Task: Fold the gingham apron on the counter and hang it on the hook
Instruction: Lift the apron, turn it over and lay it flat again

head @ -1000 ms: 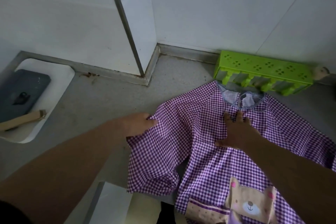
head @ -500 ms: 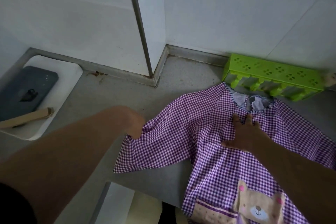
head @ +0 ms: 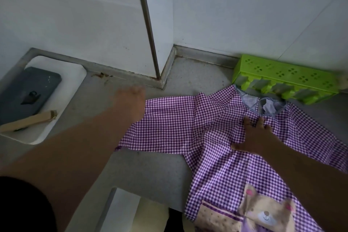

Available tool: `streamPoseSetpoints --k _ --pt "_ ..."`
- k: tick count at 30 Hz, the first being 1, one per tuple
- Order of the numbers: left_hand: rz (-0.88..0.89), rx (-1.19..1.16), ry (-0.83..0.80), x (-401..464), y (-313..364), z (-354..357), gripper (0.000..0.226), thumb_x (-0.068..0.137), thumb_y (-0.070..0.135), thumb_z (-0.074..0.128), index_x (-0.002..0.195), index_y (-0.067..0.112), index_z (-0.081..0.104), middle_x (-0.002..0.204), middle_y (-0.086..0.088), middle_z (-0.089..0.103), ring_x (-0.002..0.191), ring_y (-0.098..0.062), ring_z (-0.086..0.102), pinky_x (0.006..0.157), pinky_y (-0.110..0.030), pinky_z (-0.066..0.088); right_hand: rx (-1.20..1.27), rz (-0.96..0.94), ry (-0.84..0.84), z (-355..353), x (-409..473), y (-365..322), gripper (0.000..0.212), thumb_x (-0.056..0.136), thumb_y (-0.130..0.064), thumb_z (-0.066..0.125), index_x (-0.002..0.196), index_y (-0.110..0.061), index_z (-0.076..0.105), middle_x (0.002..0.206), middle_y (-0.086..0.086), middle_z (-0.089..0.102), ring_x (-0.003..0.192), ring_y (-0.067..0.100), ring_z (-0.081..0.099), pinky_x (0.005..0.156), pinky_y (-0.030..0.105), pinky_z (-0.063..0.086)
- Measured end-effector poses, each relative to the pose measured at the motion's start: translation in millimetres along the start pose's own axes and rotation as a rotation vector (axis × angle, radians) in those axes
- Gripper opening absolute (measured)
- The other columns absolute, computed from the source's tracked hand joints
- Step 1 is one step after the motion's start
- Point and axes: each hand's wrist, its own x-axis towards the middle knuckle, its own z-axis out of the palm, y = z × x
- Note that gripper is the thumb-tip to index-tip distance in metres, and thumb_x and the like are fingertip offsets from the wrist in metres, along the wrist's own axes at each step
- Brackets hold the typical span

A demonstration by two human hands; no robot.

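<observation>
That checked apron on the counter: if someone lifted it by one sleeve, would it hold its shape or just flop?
Probably flop. The apron is thin cloth, creased where the right hand presses it and draping over the counter edge. It looks light, so it would likely slide when pushed. The left hand at the sleeve is too blurred to judge.

A grey stone-like counter (head: 156, 171) runs up to pale white wall panels (head: 244, 9), with a metal strip (head: 148, 22) down a jutting corner and a grey upstand (head: 199, 54) along the base. At the left a white sink (head: 62, 88) holds a dark grey board (head: 26, 92) and a brown cardboard piece (head: 28, 121). A lime-green perforated plastic rack (head: 286, 79) lies against the back wall under dim, soft light.
</observation>
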Motion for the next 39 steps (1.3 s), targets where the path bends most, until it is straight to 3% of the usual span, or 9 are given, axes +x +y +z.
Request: streamPoseSetpoints --k 2,4,6,11,18,27,30,34,39 --pt "0.311 -0.047 0.151 -15.8 12.2 5.6 0.028 0.096 0.028 0.06 0.124 0.022 0.059 0.12 -0.003 0.062 0.1 -0.02 0.061 0.086 -0.037 0.055 0.006 -0.001 0.003 0.9 0.6 -0.7 0.149 0.054 -0.103 0.048 0.158 -0.024 -0.025 0.162 0.036 -0.017 0.15 0.059 0.0 0.121 0.065 0.019" --pt "0.524 -0.098 0.03 -27.1 22.9 12.8 0.018 0.098 0.036 0.056 0.11 0.024 0.06 0.111 0.001 0.064 0.092 -0.016 0.06 0.082 -0.039 0.058 0.012 0.003 -0.002 0.5 -1.1 0.5 0.147 0.057 -0.1 0.051 0.158 -0.025 -0.024 0.163 0.035 -0.016 0.15 0.06 0.001 0.121 0.065 0.019" --pt "0.555 -0.114 -0.163 -36.6 30.6 22.4 0.029 0.099 0.048 0.054 0.115 0.026 0.062 0.117 0.001 0.064 0.1 -0.017 0.062 0.086 -0.039 0.057 0.029 0.004 -0.012 -1.0 -2.1 -0.1 0.145 0.06 -0.097 0.055 0.158 -0.026 -0.025 0.164 0.032 -0.018 0.15 0.06 0.001 0.12 0.066 0.021" --pt "0.429 -0.182 -0.257 -55.4 61.9 37.5 0.069 0.097 0.063 0.053 0.157 0.033 0.036 0.168 -0.012 0.024 0.147 -0.033 0.039 0.114 -0.053 0.045 0.042 -0.005 -0.001 1.7 0.2 1.9 0.145 0.06 -0.097 0.054 0.158 -0.026 -0.024 0.164 0.03 -0.019 0.149 0.06 0.0 0.12 0.067 0.02" --pt "0.06 -0.319 -0.421 -39.1 63.9 53.4 0.086 0.097 0.057 0.056 0.164 0.029 0.01 0.175 -0.014 -0.01 0.16 -0.041 0.007 0.124 -0.062 0.029 0.051 -0.03 0.054 6.6 -2.1 9.3 0.142 0.054 -0.103 0.043 0.158 -0.031 -0.021 0.167 0.024 -0.016 0.152 0.054 0.0 0.116 0.069 0.026" --pt "0.115 -0.279 -0.407 -64.2 73.2 60.2 0.096 0.09 0.08 0.048 0.163 0.046 -0.005 0.173 -0.015 -0.019 0.159 -0.048 -0.007 0.124 -0.065 0.018 0.071 -0.032 0.153 2.0 -13.2 6.2 0.141 0.061 -0.09 0.064 0.158 -0.033 -0.021 0.169 0.014 -0.015 0.155 0.044 0.001 0.111 0.066 0.035" --pt "0.104 -0.334 -0.358 -61.0 81.0 48.2 0.082 0.095 0.073 0.047 0.163 0.044 0.011 0.175 -0.013 -0.011 0.16 -0.043 0.002 0.124 -0.062 0.023 -0.016 -0.139 0.274 -0.8 -26.2 -10.9 0.121 0.08 -0.066 0.071 0.159 -0.037 -0.016 0.169 0.011 -0.008 0.154 0.041 0.011 0.104 0.061 0.045" --pt "-0.079 -0.365 -0.11 -52.6 61.3 49.0 0.073 0.098 0.065 0.048 0.161 0.032 0.032 0.175 -0.016 0.006 0.16 -0.039 0.011 0.13 -0.056 0.015 -0.013 -0.272 0.089 10.9 -21.5 -23.9 0.091 0.097 -0.025 0.055 0.159 -0.043 -0.009 0.171 0.008 -0.013 0.156 0.04 -0.004 0.115 0.067 0.032" --pt "-0.277 -0.458 -0.318 -54.6 37.1 62.3 0.087 0.094 0.07 0.05 0.165 0.032 0.014 0.174 -0.017 0.003 0.158 -0.044 0.015 0.127 -0.058 0.023 0.015 -0.249 0.049 7.6 -12.7 -27.8 0.091 0.092 -0.073 0.044 0.162 -0.039 -0.004 0.17 0.014 -0.013 0.155 0.046 -0.005 0.121 0.065 0.02"
